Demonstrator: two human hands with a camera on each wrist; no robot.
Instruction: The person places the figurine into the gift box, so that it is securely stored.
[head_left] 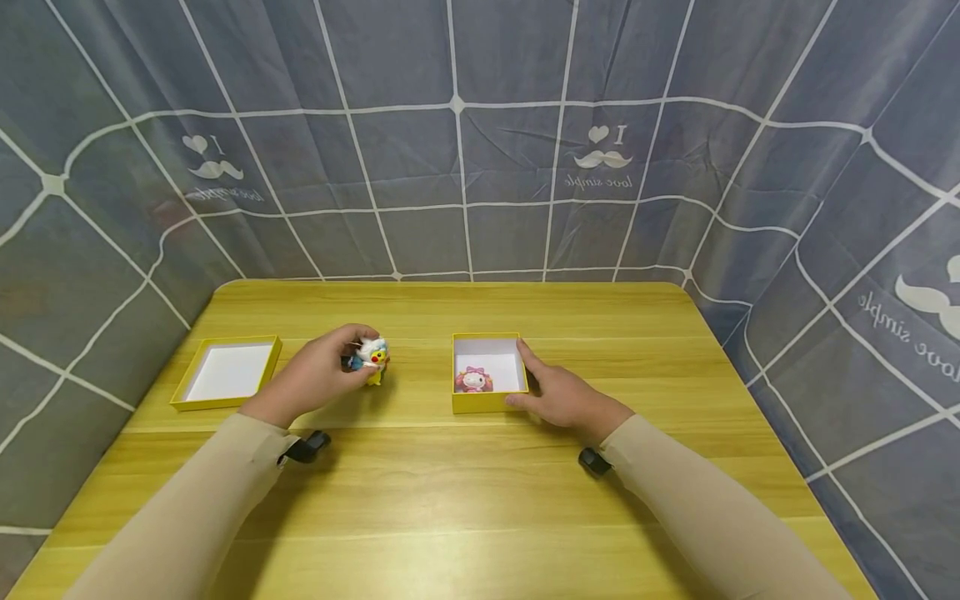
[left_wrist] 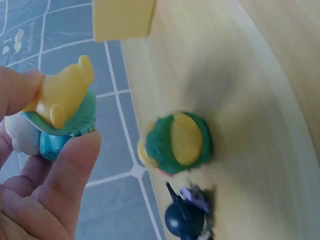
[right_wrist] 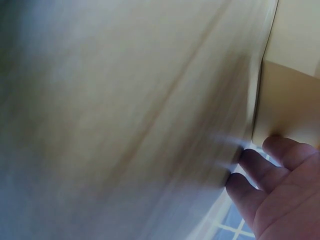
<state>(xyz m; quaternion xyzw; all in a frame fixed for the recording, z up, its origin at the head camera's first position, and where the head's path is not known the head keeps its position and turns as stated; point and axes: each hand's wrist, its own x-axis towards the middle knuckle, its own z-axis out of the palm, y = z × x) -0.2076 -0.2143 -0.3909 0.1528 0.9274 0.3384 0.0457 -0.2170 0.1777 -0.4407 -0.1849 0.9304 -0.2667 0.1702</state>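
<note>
My left hand (head_left: 318, 371) pinches a small yellow toy figure (head_left: 377, 357) with a white cap and red cheek, just above the table. In the left wrist view, this figure shows a yellow body and teal-green parts between thumb and fingers. Beyond it on the table are a green-and-yellow toy figure (left_wrist: 175, 140) and a dark figure with a purple part (left_wrist: 185, 215). My right hand (head_left: 562, 396) holds the right side of an open yellow box (head_left: 480, 404), thumb near its front corner. Inside the box lies a pink-and-white figure with a bow (head_left: 475, 380).
A shallow yellow box lid (head_left: 273, 358) with a white inside lies on the left of the wooden table (head_left: 450, 492). A grey checked curtain (head_left: 510, 158) hangs behind the table and along both sides.
</note>
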